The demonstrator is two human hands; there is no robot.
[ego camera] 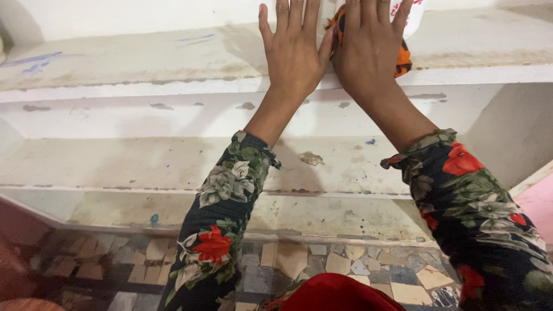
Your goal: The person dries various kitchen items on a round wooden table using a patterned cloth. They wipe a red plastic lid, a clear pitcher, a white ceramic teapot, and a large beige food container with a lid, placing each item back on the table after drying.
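Note:
Both my arms reach up to the top shelf (144, 57), a stained white painted ledge. My left hand (295, 49) lies flat on it, fingers spread, with nothing in it. Beside it, my right hand (368, 49) presses flat on an orange and black cloth (403, 60), which shows at both sides of the hand. The two hands touch at the thumbs. My sleeves are dark with red and white flowers.
A white container (416, 17) with red marks stands just behind my right hand. Two lower stained shelves (144, 161) sit beneath, with chipped paint. The floor (299, 262) is broken-tile mosaic. Red fabric (340, 294) shows at the bottom edge.

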